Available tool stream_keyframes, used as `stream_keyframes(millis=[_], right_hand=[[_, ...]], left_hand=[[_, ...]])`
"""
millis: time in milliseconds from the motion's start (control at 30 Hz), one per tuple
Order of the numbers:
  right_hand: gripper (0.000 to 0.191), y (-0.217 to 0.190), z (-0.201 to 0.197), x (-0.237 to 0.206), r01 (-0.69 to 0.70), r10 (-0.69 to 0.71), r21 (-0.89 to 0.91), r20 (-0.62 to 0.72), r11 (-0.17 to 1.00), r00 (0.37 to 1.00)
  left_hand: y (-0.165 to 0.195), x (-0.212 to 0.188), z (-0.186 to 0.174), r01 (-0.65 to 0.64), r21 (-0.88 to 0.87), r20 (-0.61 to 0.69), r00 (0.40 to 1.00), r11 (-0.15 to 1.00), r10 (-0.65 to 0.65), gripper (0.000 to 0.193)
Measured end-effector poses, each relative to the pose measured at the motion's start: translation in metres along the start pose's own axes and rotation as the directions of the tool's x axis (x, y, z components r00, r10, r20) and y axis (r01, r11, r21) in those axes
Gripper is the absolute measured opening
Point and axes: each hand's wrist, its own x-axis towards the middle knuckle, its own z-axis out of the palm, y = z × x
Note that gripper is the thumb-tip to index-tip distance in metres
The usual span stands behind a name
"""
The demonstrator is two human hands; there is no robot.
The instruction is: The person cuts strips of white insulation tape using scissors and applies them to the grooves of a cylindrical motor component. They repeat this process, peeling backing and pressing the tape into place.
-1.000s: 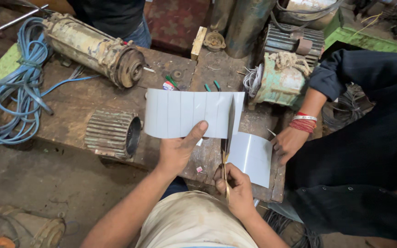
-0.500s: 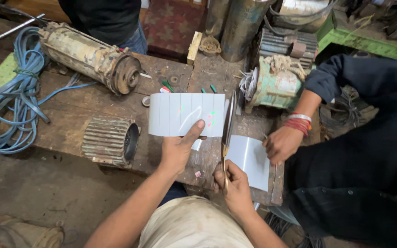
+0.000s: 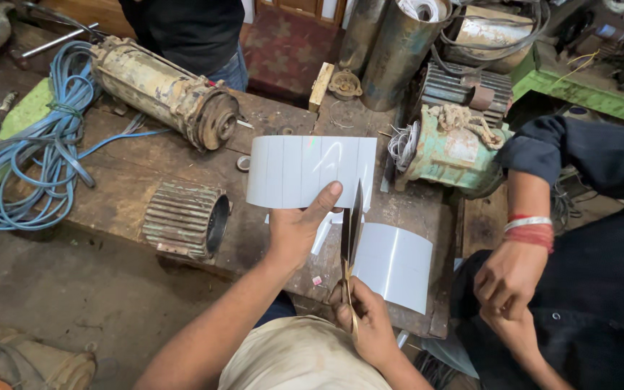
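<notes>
Since the earlier frames, the creased sheet has parted: your left hand [image 3: 294,231] now pinches the larger piece of thin grey sheet [image 3: 305,171] by its lower edge, thumb on top, holding it flat above the worktop [image 3: 131,170]. The cut-off piece [image 3: 397,263] curls loosely just right of the blades, its lower end near the worktop's edge. Your right hand [image 3: 366,325] is closed around the handles of the scissors [image 3: 350,235], whose long dark blades point upward and stand nearly together between the two pieces. The sheet is smooth, slightly glossy, with straight parallel fold lines. The worktop is dark, worn wood. On it lie a rusty ribbed motor housing [image 3: 185,220], a corroded cylindrical pump [image 3: 164,90] and coiled blue cable [image 3: 34,159]. Another person's hands [image 3: 510,278] rest clasped at the right.
</notes>
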Motion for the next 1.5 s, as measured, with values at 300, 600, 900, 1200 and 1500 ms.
stream_keyframes(millis=[300,600,900,1200,1500], right_hand=[[0.040,0.001,0.004,-0.005,-0.040,0.041,0.016,-0.060,0.999,0.997],[0.037,0.004,0.004,-0.003,0.010,0.006,0.158,-0.103,0.987,0.995],[0.030,0.001,0.001,-0.001,-0.050,0.064,0.090,-0.158,0.995,0.985],[0.026,-0.005,-0.002,0.005,-0.043,0.067,0.118,-0.213,0.992,0.975],[0.032,0.006,0.000,0.008,-0.137,0.205,0.244,-0.277,0.960,0.939]], left_hand=[[0.007,-0.004,0.002,0.046,0.017,-0.012,0.999,0.999,-0.046,0.032],[0.004,-0.013,0.002,-0.048,0.214,0.067,0.997,0.976,0.034,0.033],[0.007,-0.021,0.008,0.099,0.057,0.059,0.993,0.993,-0.102,0.033],[-0.007,-0.029,0.004,0.199,0.099,0.095,0.973,0.975,-0.209,0.028],[-0.031,-0.011,-0.020,0.367,-0.283,-0.023,0.921,0.886,-0.389,0.040]])
